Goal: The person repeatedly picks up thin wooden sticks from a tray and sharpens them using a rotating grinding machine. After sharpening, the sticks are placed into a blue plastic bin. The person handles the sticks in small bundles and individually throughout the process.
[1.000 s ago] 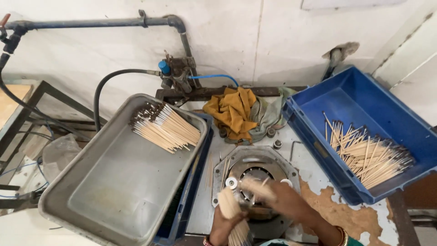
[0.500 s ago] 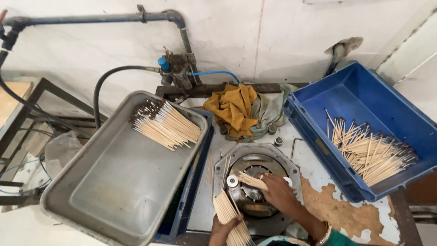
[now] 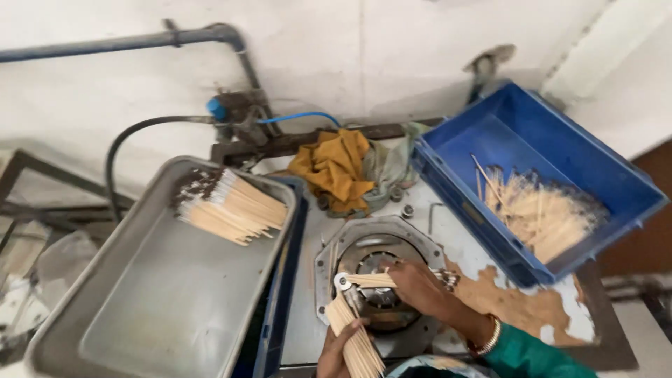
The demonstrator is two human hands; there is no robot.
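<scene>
My right hand (image 3: 420, 288) rests over a round metal machine fixture (image 3: 378, 287) and pinches a few thin wooden sticks (image 3: 371, 280) laid flat across its opening. Just below, at the frame's bottom edge, my left hand (image 3: 336, 353) grips a larger bundle of sticks (image 3: 353, 339) that fans up toward the fixture. A grey metal tray (image 3: 161, 308) on the left holds a pile of dark-tipped sticks (image 3: 231, 206) at its far end. A blue plastic crate (image 3: 539, 182) on the right holds loose sticks (image 3: 542, 213).
A yellow and grey rag (image 3: 350, 168) lies behind the fixture, by pipes and a black hose (image 3: 140, 129) on the white wall. The worktop's surface is chipped brown (image 3: 518, 301) at the right. A metal frame (image 3: 42, 189) stands at far left.
My right hand has slid forward over the fixture and now lays a few sticks across it. The bundle in my left hand has dropped lower. The view has shifted a little.
</scene>
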